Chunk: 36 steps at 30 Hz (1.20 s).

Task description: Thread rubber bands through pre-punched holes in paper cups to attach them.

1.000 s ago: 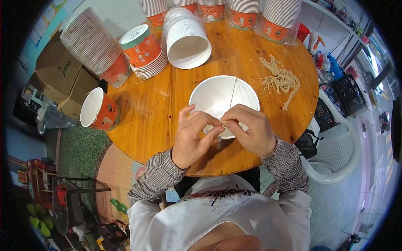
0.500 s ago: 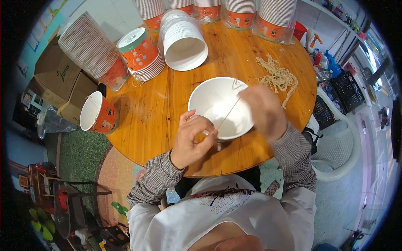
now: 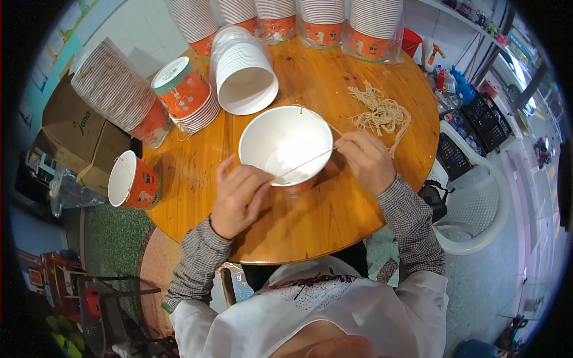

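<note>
A person seen from above works at a round wooden desk (image 3: 334,221) with both bare hands. The landmark is a large white-lined paper tub (image 3: 280,134), standing upright with its mouth open, near the desk edge in front of the person. At the tub's near-left rim, the left hand (image 3: 240,200) pinches a thin tan cord (image 3: 307,161) between thumb and fingers. Just beyond the tub's right rim, the right hand (image 3: 367,160) pinches the cord's other end, so it stretches fairly straight across the mouth. Another length of cord runs from the tub's far rim toward the right hand; whether it is the same piece cannot be told.

Right of the tub, past the right hand, lies a loose tangle of tan twine (image 3: 382,113). Behind the tub, slightly left, a nested stack of tubs (image 3: 246,89) lies on its side, mouth toward the person. Well to the tub's left, a single orange tub (image 3: 143,186) leans over, a cord at its rim.
</note>
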Available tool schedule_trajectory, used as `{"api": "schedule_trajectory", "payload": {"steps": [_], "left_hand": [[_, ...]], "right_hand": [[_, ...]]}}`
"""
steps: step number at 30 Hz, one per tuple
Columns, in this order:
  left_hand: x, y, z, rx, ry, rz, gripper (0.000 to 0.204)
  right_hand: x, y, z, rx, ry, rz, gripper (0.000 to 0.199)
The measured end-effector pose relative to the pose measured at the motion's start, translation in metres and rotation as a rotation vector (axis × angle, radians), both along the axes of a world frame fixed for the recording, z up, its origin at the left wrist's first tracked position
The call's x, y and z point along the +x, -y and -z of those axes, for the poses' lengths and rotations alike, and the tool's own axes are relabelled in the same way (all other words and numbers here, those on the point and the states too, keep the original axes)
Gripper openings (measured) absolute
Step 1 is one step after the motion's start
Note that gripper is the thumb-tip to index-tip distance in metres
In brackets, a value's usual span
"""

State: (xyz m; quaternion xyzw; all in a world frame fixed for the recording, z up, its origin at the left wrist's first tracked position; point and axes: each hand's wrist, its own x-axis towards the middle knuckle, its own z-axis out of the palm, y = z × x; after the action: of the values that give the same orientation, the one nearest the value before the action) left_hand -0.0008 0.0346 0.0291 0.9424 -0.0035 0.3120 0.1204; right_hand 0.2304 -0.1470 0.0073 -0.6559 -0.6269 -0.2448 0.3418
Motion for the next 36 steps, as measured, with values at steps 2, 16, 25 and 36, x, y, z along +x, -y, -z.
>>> {"api": "schedule_trajectory", "payload": {"steps": [2,16,25,36], "left_hand": [[-0.003,-0.009,-0.002,0.022,0.005,-0.051,0.022],[-0.013,-0.039,0.026,0.086,0.185,-0.213,0.023],[-0.031,-0.035,0.074,-0.254,0.314,-0.354,0.021],[-0.013,0.007,0.056,-0.331,0.346,0.006,0.022]], "right_hand": [[-0.009,0.001,0.014,-0.056,-0.059,-0.021,0.015],[0.046,0.005,0.055,-0.195,-0.421,0.283,0.01],[0.116,-0.016,0.079,-0.529,-0.304,0.263,0.008],[0.102,-0.041,0.029,0.112,-1.26,-0.158,0.011]]}}
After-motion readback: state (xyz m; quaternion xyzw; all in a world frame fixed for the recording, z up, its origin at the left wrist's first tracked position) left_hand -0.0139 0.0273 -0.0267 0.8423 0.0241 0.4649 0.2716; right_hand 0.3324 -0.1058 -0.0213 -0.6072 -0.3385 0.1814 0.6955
